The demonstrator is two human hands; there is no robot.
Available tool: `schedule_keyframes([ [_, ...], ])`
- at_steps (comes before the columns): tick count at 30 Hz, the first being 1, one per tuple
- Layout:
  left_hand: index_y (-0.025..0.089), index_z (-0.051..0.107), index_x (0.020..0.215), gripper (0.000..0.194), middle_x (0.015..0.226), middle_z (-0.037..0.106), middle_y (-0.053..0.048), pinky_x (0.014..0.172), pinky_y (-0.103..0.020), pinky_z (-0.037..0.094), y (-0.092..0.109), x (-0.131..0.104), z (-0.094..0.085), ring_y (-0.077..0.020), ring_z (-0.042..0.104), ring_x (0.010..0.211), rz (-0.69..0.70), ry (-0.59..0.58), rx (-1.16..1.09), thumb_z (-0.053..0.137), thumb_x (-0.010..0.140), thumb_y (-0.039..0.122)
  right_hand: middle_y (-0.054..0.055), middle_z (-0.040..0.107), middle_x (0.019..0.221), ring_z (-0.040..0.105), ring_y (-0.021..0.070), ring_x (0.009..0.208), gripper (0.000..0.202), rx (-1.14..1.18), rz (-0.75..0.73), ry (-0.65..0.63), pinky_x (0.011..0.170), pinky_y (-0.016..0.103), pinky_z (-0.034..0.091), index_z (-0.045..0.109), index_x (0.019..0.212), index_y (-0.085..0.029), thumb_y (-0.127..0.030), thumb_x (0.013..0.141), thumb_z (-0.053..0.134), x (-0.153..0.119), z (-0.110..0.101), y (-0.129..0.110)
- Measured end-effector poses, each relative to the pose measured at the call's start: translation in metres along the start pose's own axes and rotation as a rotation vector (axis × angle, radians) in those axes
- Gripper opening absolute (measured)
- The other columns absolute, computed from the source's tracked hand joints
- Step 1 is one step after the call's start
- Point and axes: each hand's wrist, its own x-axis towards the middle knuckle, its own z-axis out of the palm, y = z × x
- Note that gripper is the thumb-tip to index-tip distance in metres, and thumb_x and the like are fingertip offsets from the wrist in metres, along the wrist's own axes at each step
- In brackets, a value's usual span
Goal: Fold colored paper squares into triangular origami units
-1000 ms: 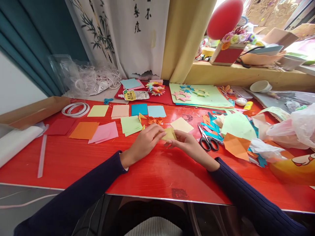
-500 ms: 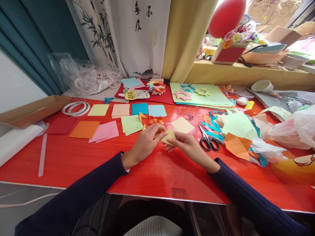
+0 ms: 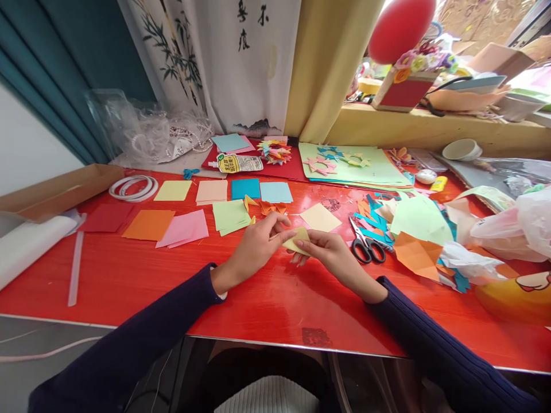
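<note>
Right hand (image 3: pixel 329 249) pinches pale-yellow paper (image 3: pixel 302 234) between the hands. Left hand (image 3: pixel 258 241) touches it by thumb; grip underneath cannot be told. Risk: uneven thumb pressure could skew a crease; left knuckles, pushed forward, could displace orange folded-paper pieces (image 3: pixel 270 207) just beyond.

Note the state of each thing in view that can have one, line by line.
Right hand: gripping the yellow paper
Left hand: thumb against the yellow paper
Yellow paper: folded small
Cream sheet: unfolded, lying flat
Orange piece: folded
Scissors: lying down, unheld
Pouch: lying down
Balloon: inflated
Cardboard box: open-topped
</note>
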Motion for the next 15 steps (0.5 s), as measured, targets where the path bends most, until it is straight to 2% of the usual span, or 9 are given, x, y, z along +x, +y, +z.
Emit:
schedule_keyframes([
  [4, 0.016, 0.056, 0.077, 0.024, 0.065, 0.057, 0.003, 0.052, -0.020, 0.035, 0.003, 0.004, -0.010, -0.0077, 0.048, 0.054, -0.152, -0.192, 0.003, 0.054, 0.084, 0.039, 0.002, 0.066, 0.072, 0.063, 0.0120, 0.061, 0.018, 0.033, -0.002, 0.042, 0.060, 0.026, 0.051, 0.063, 0.082, -0.015, -0.033, 0.082, 0.059, 0.002, -0.002, -0.001],
  [8, 0.014, 0.056, 0.076, 0.024, 0.067, 0.062, 0.000, 0.054, -0.019, 0.041, -0.004, 0.007, -0.013, -0.0073, 0.054, 0.054, -0.241, -0.269, -0.239, 0.056, 0.082, 0.037, 0.002, 0.065, 0.070, 0.063, 0.0120, 0.059, 0.017, 0.051, 0.007, 0.052, 0.059, 0.025, 0.051, 0.064, 0.082, -0.015, -0.032, 0.081, 0.060, 0.003, -0.003, 0.000],
  [12, 0.012, 0.058, 0.075, 0.022, 0.068, 0.065, -0.002, 0.056, -0.020, 0.046, -0.011, 0.007, -0.009, -0.0092, 0.060, 0.056, -0.303, -0.288, -0.438, 0.061, 0.079, 0.034, 0.003, 0.065, 0.067, 0.062, 0.0127, 0.057, 0.019, 0.072, 0.024, 0.066, 0.057, 0.026, 0.051, 0.064, 0.076, -0.014, -0.033, 0.078, 0.064, 0.004, -0.005, 0.000],
  [15, 0.012, 0.057, 0.074, 0.022, 0.066, 0.064, -0.002, 0.055, -0.020, 0.047, -0.012, 0.007, -0.008, -0.0092, 0.060, 0.056, -0.320, -0.223, -0.478, 0.062, 0.079, 0.033, 0.003, 0.065, 0.070, 0.063, 0.0135, 0.059, 0.024, 0.112, 0.020, 0.107, 0.059, 0.027, 0.051, 0.064, 0.083, -0.015, -0.039, 0.079, 0.061, 0.005, -0.007, 0.002],
])
